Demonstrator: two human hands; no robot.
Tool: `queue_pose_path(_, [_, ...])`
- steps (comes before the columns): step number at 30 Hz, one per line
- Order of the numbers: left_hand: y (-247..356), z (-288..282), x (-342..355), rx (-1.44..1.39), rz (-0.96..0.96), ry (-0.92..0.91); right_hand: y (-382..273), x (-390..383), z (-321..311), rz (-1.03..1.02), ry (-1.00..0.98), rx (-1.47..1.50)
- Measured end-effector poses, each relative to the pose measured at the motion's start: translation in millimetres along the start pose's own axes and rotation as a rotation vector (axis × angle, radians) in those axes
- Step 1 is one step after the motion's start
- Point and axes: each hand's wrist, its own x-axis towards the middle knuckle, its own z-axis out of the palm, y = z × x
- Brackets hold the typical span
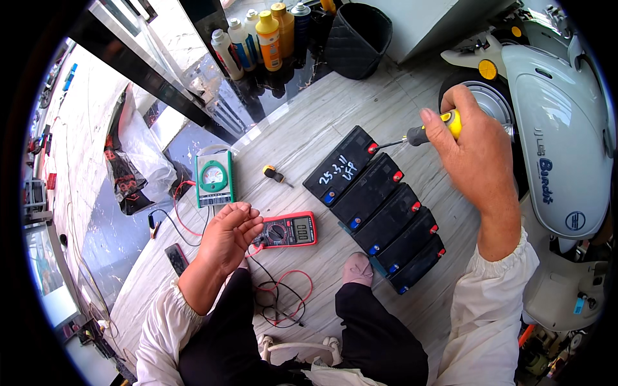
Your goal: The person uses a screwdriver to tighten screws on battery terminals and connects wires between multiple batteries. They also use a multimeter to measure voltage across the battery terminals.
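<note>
My right hand (479,151) is closed around the yellow-and-black handle of a screwdriver (417,136). Its shaft points left, with the tip at the red terminal (373,148) of the farthest black battery (338,168). Several such batteries lie side by side in a slanting row, red terminals on the right and blue ones on the left. My left hand (226,233) hovers beside a red-framed multimeter (293,230), thumb and fingers pinched together; whatever they may hold is too small to make out. Past the meter, a short yellow-and-black screwdriver (277,175) rests on the floor.
A green-and-white analog tester (215,180) with clip leads stands left, near a dark phone (176,258). Test leads (283,296) coil by my feet. Several bottles (268,40) and a black quilted bin (357,40) stand at the back. A pale scooter (557,122) borders the right side.
</note>
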Motion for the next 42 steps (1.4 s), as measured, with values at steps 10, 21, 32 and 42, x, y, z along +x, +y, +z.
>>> queue_pose_path(10, [-1, 0, 2, -0.004, 0.002, -0.006, 17, 2, 20, -0.335, 0.307, 0.075])
queue_pose_path(21, [-1, -2, 3, -0.012, 0.006, -0.012, 25, 0, 26, -0.388, 0.344, 0.206])
queue_pose_path(32, [0, -1, 3, -0.015, 0.016, -0.011, 26, 2, 17, -0.344, 0.228, 0.165])
queue_pose_path(42, [0, 0, 0, -0.020, 0.026, -0.018, 33, -2, 18, -0.509, 0.253, 0.213])
